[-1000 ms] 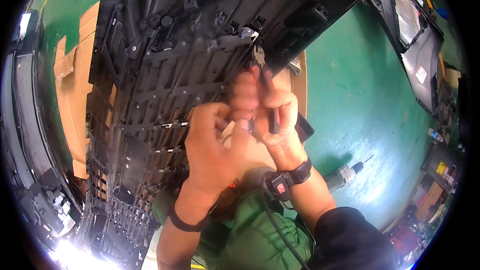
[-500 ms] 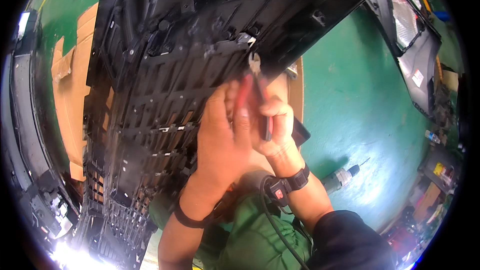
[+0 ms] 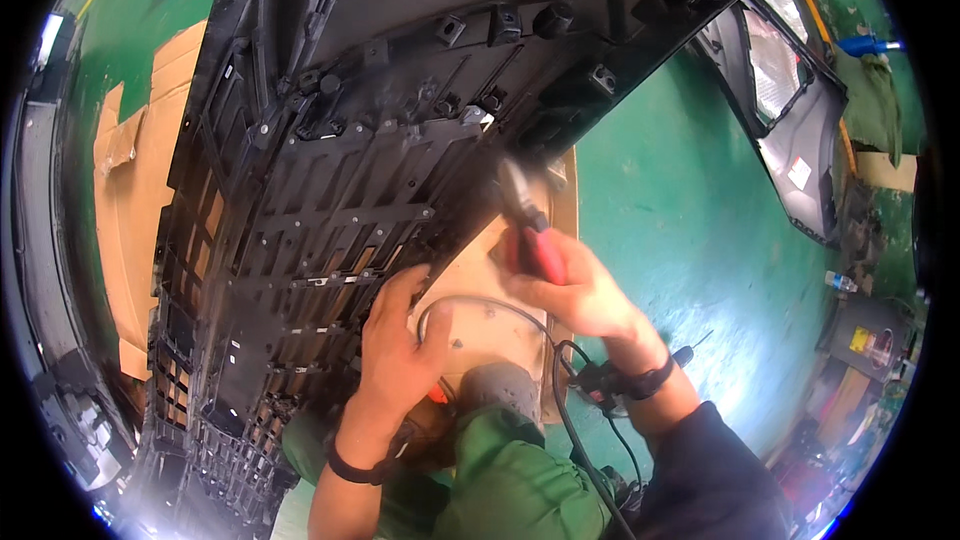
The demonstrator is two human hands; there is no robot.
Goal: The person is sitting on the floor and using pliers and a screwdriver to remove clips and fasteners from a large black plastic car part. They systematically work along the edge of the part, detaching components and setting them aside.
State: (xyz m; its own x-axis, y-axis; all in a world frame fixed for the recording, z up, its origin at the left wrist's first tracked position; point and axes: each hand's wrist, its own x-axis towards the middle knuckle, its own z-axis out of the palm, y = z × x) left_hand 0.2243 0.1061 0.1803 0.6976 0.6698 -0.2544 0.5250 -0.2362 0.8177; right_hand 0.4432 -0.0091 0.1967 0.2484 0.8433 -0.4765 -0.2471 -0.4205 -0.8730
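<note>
My right hand (image 3: 590, 290) is closed around a pair of pliers with red-and-black handles (image 3: 542, 245). Their metal jaws (image 3: 516, 185) point up and away, blurred by motion, just off the right edge of a large black plastic panel (image 3: 390, 175). Lower down, my left hand (image 3: 393, 350) has let its fingers spread, the tips at the panel's edge and the thumb apart; nothing shows in it. A small pale clip (image 3: 477, 116) sits on the panel, beyond the pliers.
Beneath the panel lies brown cardboard (image 3: 478, 275), with more cardboard (image 3: 140, 210) at the left. A black cable (image 3: 565, 410) loops between my arms. A drill bit and chuck (image 3: 688, 353) show past my right wrist. Another dark panel (image 3: 800, 140) stands at the far right on green floor (image 3: 690, 200).
My left hand has come off the pliers and moved down to the panel's edge. My right hand has drawn the pliers right and nearer, away from the pale clip.
</note>
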